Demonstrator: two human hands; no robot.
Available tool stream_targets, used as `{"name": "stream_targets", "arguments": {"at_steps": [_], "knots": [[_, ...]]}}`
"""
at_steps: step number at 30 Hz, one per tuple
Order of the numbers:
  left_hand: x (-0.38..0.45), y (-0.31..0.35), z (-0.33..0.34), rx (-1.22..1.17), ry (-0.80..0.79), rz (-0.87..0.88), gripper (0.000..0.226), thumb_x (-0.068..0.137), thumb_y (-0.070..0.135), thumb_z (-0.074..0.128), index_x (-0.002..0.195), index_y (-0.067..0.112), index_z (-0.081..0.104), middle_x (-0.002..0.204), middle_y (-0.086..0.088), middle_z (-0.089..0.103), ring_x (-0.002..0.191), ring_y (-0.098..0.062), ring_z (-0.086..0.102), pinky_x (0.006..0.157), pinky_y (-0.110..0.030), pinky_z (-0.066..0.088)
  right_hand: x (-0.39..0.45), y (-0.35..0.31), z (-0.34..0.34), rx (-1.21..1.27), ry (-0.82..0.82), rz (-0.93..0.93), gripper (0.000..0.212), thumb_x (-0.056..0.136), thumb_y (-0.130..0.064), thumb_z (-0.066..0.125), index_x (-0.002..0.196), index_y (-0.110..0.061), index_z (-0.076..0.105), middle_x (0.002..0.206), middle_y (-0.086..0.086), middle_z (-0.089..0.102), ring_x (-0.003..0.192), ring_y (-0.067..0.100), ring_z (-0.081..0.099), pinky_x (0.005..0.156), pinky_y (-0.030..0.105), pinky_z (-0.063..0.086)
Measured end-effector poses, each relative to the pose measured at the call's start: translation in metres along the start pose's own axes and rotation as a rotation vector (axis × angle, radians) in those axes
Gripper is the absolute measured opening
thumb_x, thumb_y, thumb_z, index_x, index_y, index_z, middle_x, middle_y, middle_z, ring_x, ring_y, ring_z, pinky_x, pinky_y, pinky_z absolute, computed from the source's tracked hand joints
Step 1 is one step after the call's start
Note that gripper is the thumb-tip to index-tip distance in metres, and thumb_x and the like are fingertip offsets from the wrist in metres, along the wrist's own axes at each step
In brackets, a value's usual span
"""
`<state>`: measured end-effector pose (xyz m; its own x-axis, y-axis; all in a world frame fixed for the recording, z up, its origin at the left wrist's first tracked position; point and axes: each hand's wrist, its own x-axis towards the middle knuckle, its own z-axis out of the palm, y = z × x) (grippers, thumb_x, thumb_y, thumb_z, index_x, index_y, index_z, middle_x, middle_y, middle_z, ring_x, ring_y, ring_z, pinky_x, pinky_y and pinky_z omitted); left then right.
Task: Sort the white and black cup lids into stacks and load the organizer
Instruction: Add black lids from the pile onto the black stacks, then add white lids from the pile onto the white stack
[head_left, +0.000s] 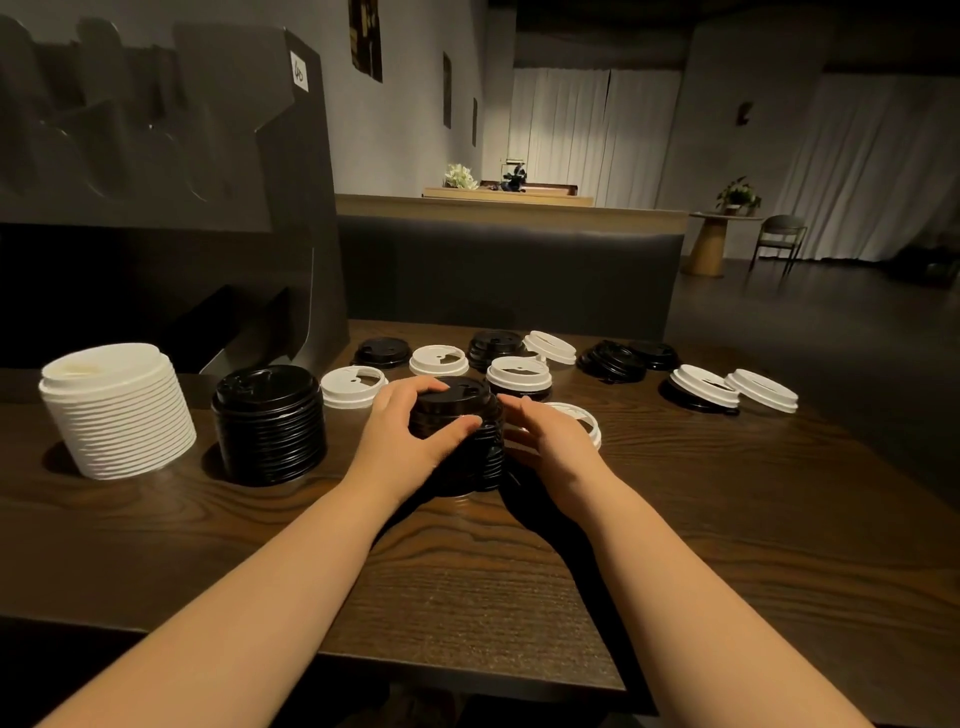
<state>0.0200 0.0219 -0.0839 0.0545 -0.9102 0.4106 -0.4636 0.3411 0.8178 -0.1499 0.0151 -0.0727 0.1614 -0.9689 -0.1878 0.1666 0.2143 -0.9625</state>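
A short stack of black lids (475, 447) stands mid-table. My left hand (410, 434) grips its left side and top, thumb across the front. My right hand (545, 441) cups its right side, fingers against the lids. To the left stand a taller black stack (270, 423) and a white stack (117, 410). Loose white lids (353, 387) (519, 374) and black lids (382, 352) (613, 359) lie scattered behind. One white lid (589, 421) is partly hidden behind my right hand. The dark organizer (291, 218) rises at the back left.
The wooden table's front edge (467, 670) runs close to me, and its right edge slants away past the last white lid (762, 389). A padded bench back (509, 275) stands behind the table. A round side table and chair are far right.
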Motion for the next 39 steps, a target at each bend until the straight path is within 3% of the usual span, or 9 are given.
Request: {"name": "stream_targets", "arguments": {"at_steps": [5, 10, 15, 19, 22, 27, 31, 35, 39], "knots": [[-0.002, -0.004, 0.000, 0.089, 0.017, 0.069, 0.018, 0.083, 0.054, 0.057, 0.096, 0.042, 0.054, 0.120, 0.002, 0.041, 0.114, -0.012, 0.037, 0.096, -0.028, 0.031, -0.005, 0.002, 0.001, -0.040, -0.101, -0.040, 0.027, 0.093, -0.029, 0.055, 0.115, -0.021, 0.068, 0.114, 0.006, 0.068, 0.109, 0.022, 0.060, 0.093, 0.035, 0.045], [-0.002, -0.003, 0.003, 0.087, 0.077, 0.037, 0.007, 0.092, 0.037, 0.056, 0.087, 0.042, 0.056, 0.112, 0.003, 0.041, 0.114, -0.015, 0.039, 0.091, -0.026, 0.029, 0.003, 0.004, 0.000, -0.148, -0.053, -0.098, 0.037, 0.099, -0.022, 0.044, 0.135, -0.021, 0.052, 0.130, 0.002, 0.058, 0.121, 0.022, 0.053, 0.097, 0.033, 0.044], [-0.004, -0.003, 0.004, 0.118, 0.081, 0.018, 0.011, 0.088, 0.038, 0.059, 0.096, 0.030, 0.060, 0.120, 0.005, 0.042, 0.122, -0.015, 0.039, 0.092, -0.024, 0.029, -0.003, 0.006, 0.004, -0.118, -0.074, -0.108, 0.032, 0.091, -0.024, 0.057, 0.117, -0.007, 0.066, 0.112, 0.015, 0.066, 0.096, 0.019, 0.061, 0.086, 0.030, 0.048], [-0.008, 0.000, 0.007, 0.219, 0.154, 0.099, 0.021, 0.091, 0.034, 0.058, 0.106, 0.021, 0.062, 0.143, 0.002, 0.038, 0.137, -0.015, 0.029, 0.108, -0.032, 0.023, -0.011, 0.006, 0.008, -0.559, 0.173, -0.516, 0.043, 0.101, -0.018, 0.038, 0.144, -0.016, 0.038, 0.148, -0.003, 0.038, 0.133, 0.006, 0.034, 0.108, 0.023, 0.028], [-0.006, 0.002, 0.005, 0.300, 0.173, 0.284, 0.043, 0.092, 0.034, 0.038, 0.122, 0.014, 0.061, 0.143, 0.001, 0.046, 0.138, -0.009, 0.027, 0.116, -0.041, 0.020, -0.011, 0.011, 0.009, -0.828, 0.059, -0.761, 0.048, 0.101, -0.016, 0.035, 0.148, -0.020, 0.027, 0.154, -0.008, 0.025, 0.141, 0.001, 0.016, 0.116, 0.022, 0.012], [-0.008, 0.007, 0.007, 0.490, 0.146, 0.351, 0.050, 0.092, 0.032, 0.028, 0.128, 0.015, 0.059, 0.133, 0.001, 0.058, 0.133, -0.015, 0.043, 0.113, -0.041, 0.016, -0.008, 0.015, 0.009, -1.020, -0.006, -0.727, 0.052, 0.102, -0.015, 0.034, 0.150, -0.025, 0.017, 0.154, -0.018, 0.009, 0.141, -0.002, -0.001, 0.119, 0.029, -0.001], [-0.014, 0.009, 0.012, 0.610, 0.079, 0.465, 0.054, 0.085, 0.039, 0.039, 0.130, 0.017, 0.057, 0.117, 0.002, 0.067, 0.112, -0.016, 0.060, 0.097, -0.043, 0.043, -0.008, 0.019, 0.012, -0.956, -0.103, -0.666, 0.057, 0.101, -0.016, 0.036, 0.151, -0.029, 0.013, 0.158, -0.013, 0.011, 0.143, 0.002, -0.001, 0.120, 0.036, 0.001], [-0.015, 0.014, 0.013, 0.838, 0.123, 0.333, 0.051, 0.087, 0.042, 0.039, 0.132, 0.022, 0.053, 0.123, 0.006, 0.062, 0.115, -0.016, 0.056, 0.096, -0.040, 0.037, -0.007, 0.017, 0.010, -0.888, 0.156, -0.645, 0.061, 0.099, -0.014, 0.038, 0.152, -0.023, 0.009, 0.160, -0.003, 0.009, 0.147, 0.012, 0.001, 0.121, 0.037, 0.001], [-0.005, 0.011, 0.008, 0.968, 0.166, 0.008, 0.051, 0.097, 0.040, 0.037, 0.146, 0.027, 0.027, 0.143, 0.008, 0.040, 0.132, -0.016, 0.033, 0.107, -0.042, 0.019, -0.002, 0.008, 0.001, -1.276, 0.440, -0.353, 0.063, 0.095, -0.018, 0.044, 0.151, -0.017, 0.015, 0.160, 0.002, 0.004, 0.147, 0.023, -0.008, 0.118, 0.043, 0.001]]}}
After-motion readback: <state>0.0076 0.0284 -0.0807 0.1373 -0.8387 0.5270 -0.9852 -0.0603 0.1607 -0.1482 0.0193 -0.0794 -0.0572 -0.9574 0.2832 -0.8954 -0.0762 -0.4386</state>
